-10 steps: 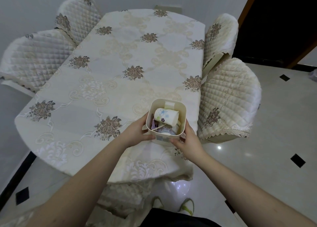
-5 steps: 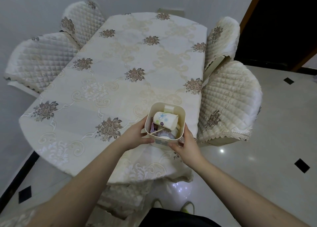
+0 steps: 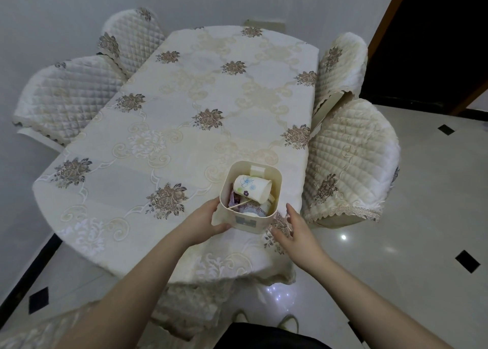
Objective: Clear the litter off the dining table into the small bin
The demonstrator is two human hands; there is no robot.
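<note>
The small cream bin (image 3: 250, 198) is set on the near right part of the dining table (image 3: 184, 126), close to its edge. A flowered paper cup (image 3: 252, 187) lies on its side inside, over scraps too crowded to be told apart. The bin's left wall is gripped by the left hand (image 3: 208, 220), fingers partly hidden behind it. The right hand (image 3: 293, 229) is held open just beside the bin, not touching it. Quilted chairs (image 3: 348, 158) are tucked alongside, partly hidden by the cloth.

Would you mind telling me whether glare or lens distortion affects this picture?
Head view: wide-angle bending curves the table edges and door frame; small glare spots on the glossy floor; the bin and left hand look sharp, evenly lit.
</note>
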